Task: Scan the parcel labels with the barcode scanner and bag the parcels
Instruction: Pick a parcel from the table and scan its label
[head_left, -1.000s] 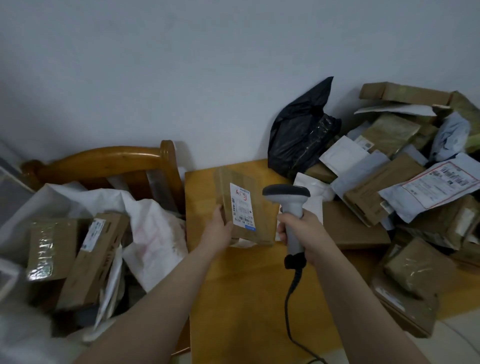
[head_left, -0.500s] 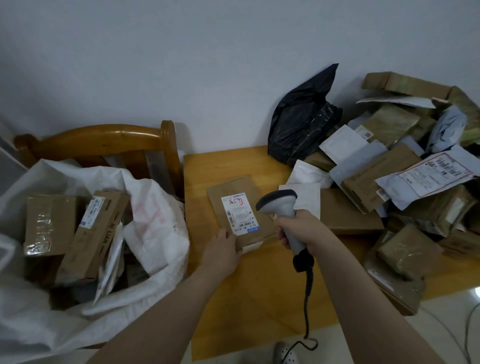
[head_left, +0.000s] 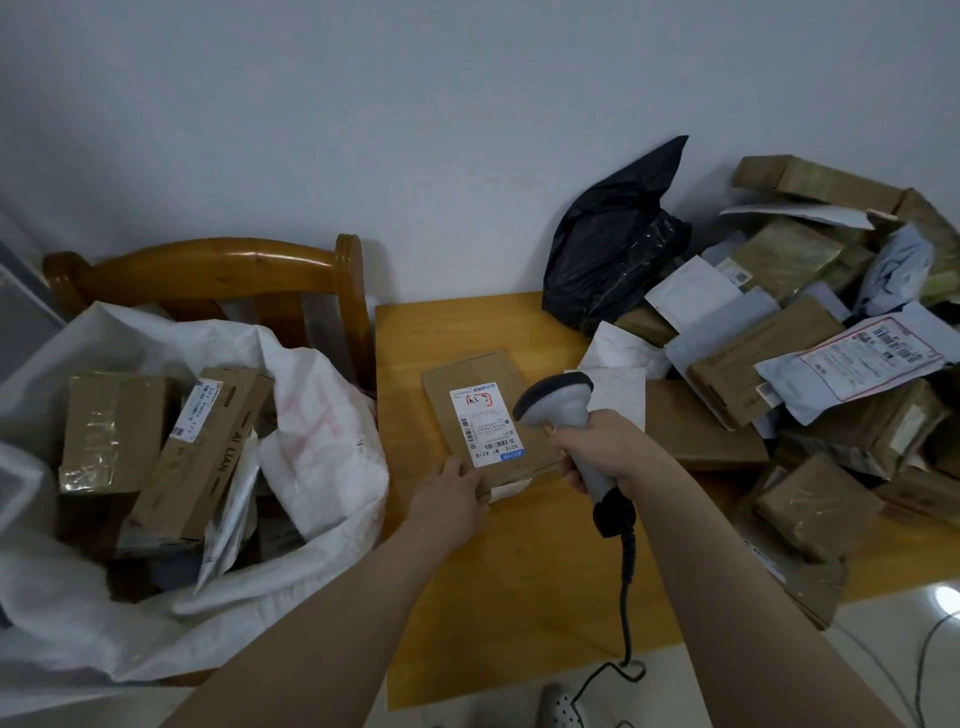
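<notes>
The parcel (head_left: 483, 376), a flat brown box, is lying on the table (head_left: 519, 571) with its white label (head_left: 485, 426) facing up. The left grip (head_left: 449, 499) is holding the parcel's near left corner, with the thumb lying on top of the cardboard. The right grip (head_left: 608, 452) is closing around the handle of the barcode scanner (head_left: 556, 397). The scanner's grey head is showing over the parcel's right edge, just beside the label. Its black cable (head_left: 626, 582) is hanging down past the table's near edge. To the left, a white sack (head_left: 322, 447) is sitting open with boxes inside. To the right, a pile of parcels (head_left: 779, 364) is covering the table near a black bag (head_left: 613, 254).
</notes>
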